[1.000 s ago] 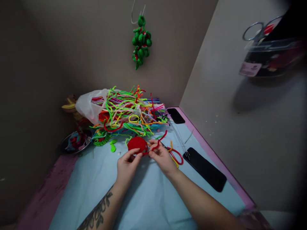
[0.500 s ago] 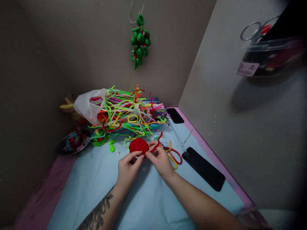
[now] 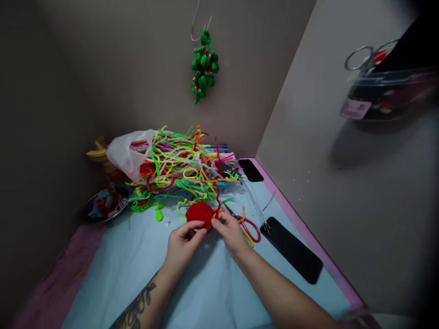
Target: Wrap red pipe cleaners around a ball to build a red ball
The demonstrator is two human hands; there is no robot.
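A flat red coil of pipe cleaner (image 3: pixel 199 213) is held just above the light blue tabletop (image 3: pixel 212 288). My left hand (image 3: pixel 183 244) pinches its near edge with thumb and fingers. My right hand (image 3: pixel 230 230) pinches the coil's right side, where the loose red tail (image 3: pixel 217 196) rises from the fingers and curls up toward the pile. Both hands meet at the coil.
A big pile of coloured pipe cleaners (image 3: pixel 181 162) spills from a plastic bag (image 3: pixel 128 153) at the back. Red-handled scissors (image 3: pixel 248 227) and two dark phones (image 3: pixel 291 249) (image 3: pixel 251 170) lie right. A bowl of scraps (image 3: pixel 104 205) sits left. A green ornament (image 3: pixel 205 64) hangs on the wall.
My right hand has moved in closer to the coil, and the red tail has swung from pointing right to standing upright. The left hand stays on the coil.
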